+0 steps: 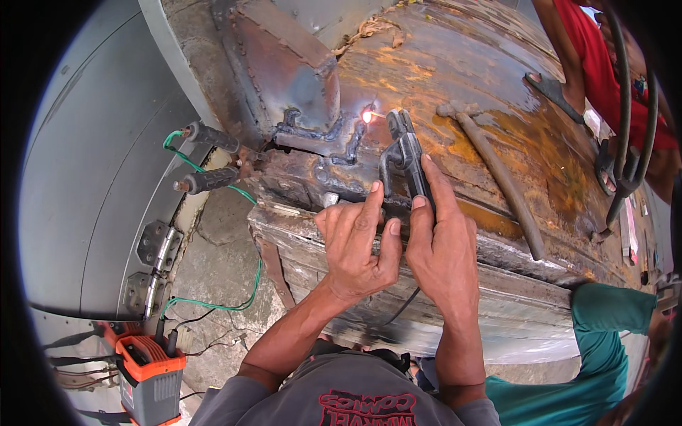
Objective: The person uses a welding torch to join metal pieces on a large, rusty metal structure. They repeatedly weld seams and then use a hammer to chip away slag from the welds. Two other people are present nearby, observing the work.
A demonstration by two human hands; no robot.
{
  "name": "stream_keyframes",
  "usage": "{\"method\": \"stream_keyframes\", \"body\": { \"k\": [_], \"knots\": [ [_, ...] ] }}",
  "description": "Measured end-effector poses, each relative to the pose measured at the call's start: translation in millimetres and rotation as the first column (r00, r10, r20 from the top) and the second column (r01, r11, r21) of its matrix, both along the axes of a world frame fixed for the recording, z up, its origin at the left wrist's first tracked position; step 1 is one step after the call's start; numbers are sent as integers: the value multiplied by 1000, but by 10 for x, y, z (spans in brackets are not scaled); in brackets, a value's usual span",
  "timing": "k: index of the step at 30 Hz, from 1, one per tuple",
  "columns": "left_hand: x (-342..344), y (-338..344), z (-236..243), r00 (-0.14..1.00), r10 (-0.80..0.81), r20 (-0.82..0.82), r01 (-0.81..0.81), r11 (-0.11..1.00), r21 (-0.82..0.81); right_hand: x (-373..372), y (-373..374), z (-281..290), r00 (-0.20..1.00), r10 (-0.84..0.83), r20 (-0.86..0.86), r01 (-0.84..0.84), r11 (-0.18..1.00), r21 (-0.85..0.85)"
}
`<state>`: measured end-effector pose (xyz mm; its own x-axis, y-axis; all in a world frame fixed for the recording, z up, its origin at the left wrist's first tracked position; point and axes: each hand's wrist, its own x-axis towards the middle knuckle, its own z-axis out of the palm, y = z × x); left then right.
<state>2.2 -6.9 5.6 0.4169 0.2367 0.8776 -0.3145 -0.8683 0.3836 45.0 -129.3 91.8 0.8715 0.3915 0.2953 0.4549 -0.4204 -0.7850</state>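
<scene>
My right hand (447,248) is wrapped round the grip of a black electrode holder (406,153), its index finger stretched along the side. A thin rod runs from the holder's head to a bright glowing spot (367,116) on the rusty metal. Just left of the holder is my left hand (359,245), its index finger and thumb apart and the other fingers bent; I see nothing held in it. A small pale metal piece (330,199) shows beside its bent fingers. Dark weld beads (349,150) run over the steel plate near the glow.
A hammer (497,174) lies on the rusty sheet (426,42) to the right. An orange-and-grey welding machine (153,380) stands lower left, with green cable (241,302) nearby. Two dark cylinders (212,136) join a hinge. Other people, in red (593,42) and green (600,334), are at the right.
</scene>
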Motion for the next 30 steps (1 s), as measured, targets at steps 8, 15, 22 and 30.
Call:
{"method": "stream_keyframes", "body": {
  "k": [8,15,22,30],
  "knots": [
    [-33,5,19,1000,13,-22,-14,1000,-4,0,9,8,1000,1,-15,-1,1000,-8],
    [12,18,-4,999,-2,32,2,1000,12,19,9,-51,995,9,103,-9,1000,-4],
    [-17,13,4,1000,9,9,-9,1000,6,28,-5,-76,993,16,114,-14,1000,-18],
    [-3,22,-14,999,7,32,-7,1000,8,8,-3,-39,999,9,48,-8,1000,-19]
  ]
}}
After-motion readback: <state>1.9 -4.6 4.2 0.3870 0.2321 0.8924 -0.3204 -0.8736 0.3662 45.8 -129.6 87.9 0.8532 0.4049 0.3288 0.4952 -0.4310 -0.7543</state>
